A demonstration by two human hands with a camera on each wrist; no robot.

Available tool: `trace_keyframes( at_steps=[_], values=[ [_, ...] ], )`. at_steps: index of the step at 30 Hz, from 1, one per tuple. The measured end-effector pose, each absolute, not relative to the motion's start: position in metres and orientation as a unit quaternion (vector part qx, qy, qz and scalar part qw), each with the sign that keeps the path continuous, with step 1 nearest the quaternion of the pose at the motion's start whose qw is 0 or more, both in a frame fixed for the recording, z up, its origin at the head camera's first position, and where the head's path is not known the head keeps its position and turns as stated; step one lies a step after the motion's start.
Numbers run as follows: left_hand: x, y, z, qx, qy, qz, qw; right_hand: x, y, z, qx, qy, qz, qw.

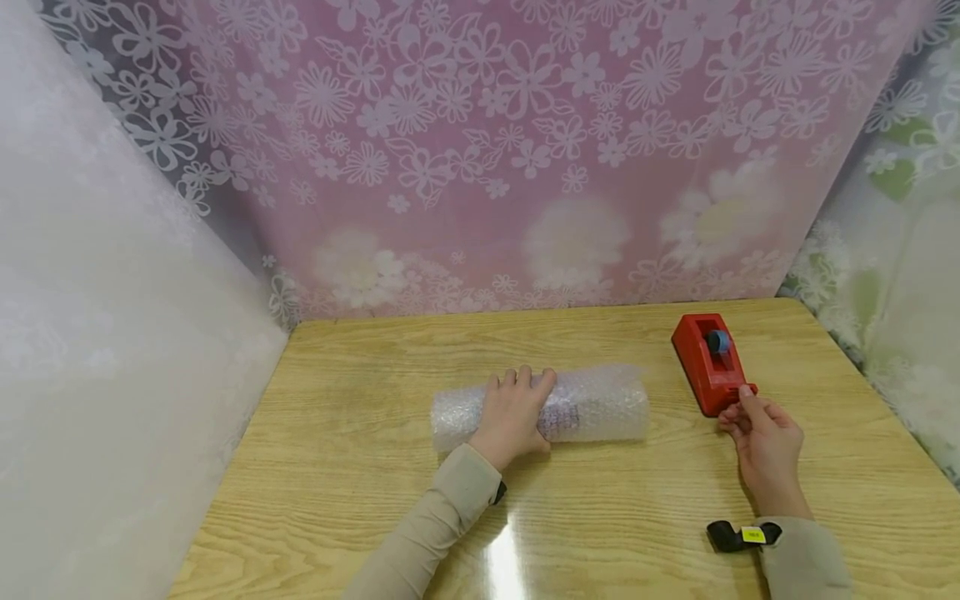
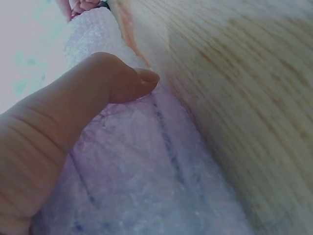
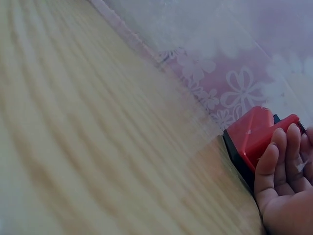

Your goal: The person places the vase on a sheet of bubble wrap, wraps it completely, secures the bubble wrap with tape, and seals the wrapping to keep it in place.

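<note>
A clear bubble-wrapped roll (image 1: 600, 412) lies sideways mid-table, with bluish-purple print showing through. My left hand (image 1: 513, 417) grips it from above, fingers over the far side and thumb (image 2: 122, 81) along the near side. To the right stands a red tape dispenser (image 1: 697, 362) with a small tape roll (image 1: 718, 342) on a blue core. At its cutter end my right hand (image 1: 768, 450) pinches with thumb and forefinger. A small clear bit of tape (image 3: 301, 166) shows among the fingers in the right wrist view; the thumb is mostly hidden there.
The wood-grain table (image 1: 360, 500) reaches back to a pink flowered curtain (image 1: 465, 167). White cloth (image 1: 150, 333) hangs at the left and a floral sheet (image 1: 892, 275) at the right. A black wrist strap (image 1: 727, 536) sits on the right sleeve.
</note>
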State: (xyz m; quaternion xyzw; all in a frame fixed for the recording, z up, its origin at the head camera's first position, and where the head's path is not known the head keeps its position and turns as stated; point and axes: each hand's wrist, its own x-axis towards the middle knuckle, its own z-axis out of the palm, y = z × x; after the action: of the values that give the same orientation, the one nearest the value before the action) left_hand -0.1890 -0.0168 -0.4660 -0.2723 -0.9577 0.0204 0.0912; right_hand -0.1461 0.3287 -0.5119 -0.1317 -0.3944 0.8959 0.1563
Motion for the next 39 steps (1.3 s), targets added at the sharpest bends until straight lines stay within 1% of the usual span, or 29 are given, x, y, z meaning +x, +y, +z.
trace_keyframes(
  at_steps=[6, 10, 14, 22, 34, 39],
  values=[
    [-0.1885, -0.0166, -0.4659, -0.271, -0.958, 0.021, 0.089, -0.1463, 0.3292, -0.5151, -0.089, -0.373, 0.908, 0.17],
    [-0.1892, -0.0163, -0.4664, -0.269, -0.959, 0.021, 0.089, -0.1459, 0.3288, -0.5156, -0.077, -0.368, 0.91, 0.178],
    [-0.1899, -0.0159, -0.4669, -0.268, -0.959, 0.019, 0.085, -0.1465, 0.3301, -0.5163, -0.071, -0.361, 0.913, 0.174],
    [-0.1899, -0.0149, -0.4662, -0.266, -0.96, 0.023, 0.08, -0.1455, 0.3318, -0.516, -0.077, -0.345, 0.922, 0.159],
    [-0.1888, -0.0153, -0.4674, -0.267, -0.96, 0.015, 0.087, -0.1447, 0.3306, -0.5164, -0.08, -0.374, 0.909, 0.166],
    [-0.1887, -0.015, -0.4671, -0.267, -0.959, 0.016, 0.091, -0.1443, 0.3308, -0.5115, -0.102, -0.376, 0.908, 0.151]
  ],
)
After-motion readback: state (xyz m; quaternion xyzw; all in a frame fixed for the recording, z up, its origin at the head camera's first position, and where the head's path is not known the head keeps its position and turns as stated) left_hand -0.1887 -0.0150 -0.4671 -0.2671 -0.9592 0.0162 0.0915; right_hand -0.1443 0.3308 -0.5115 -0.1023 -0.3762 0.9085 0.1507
